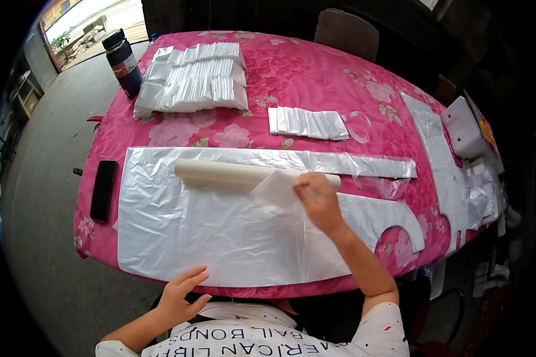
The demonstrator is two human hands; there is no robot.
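Observation:
A large translucent plastic sheet (220,232), cut with a strap and a curved notch at its right end, lies flat on the pink flowered table (315,77). Across its upper part rests a cream roll (220,173). My right hand (317,199) pinches a folded flap of clear plastic (275,188) beside the roll's right end. My left hand (181,294) rests with fingers spread on the sheet's near edge, holding nothing.
A big pile of folded white plastic pieces (190,77) and a smaller row (307,124) lie farther back. A dark bottle (122,62) stands at the far left corner, a black phone (103,190) on the left edge. More plastic strips (452,172) and a white device (463,128) sit at the right.

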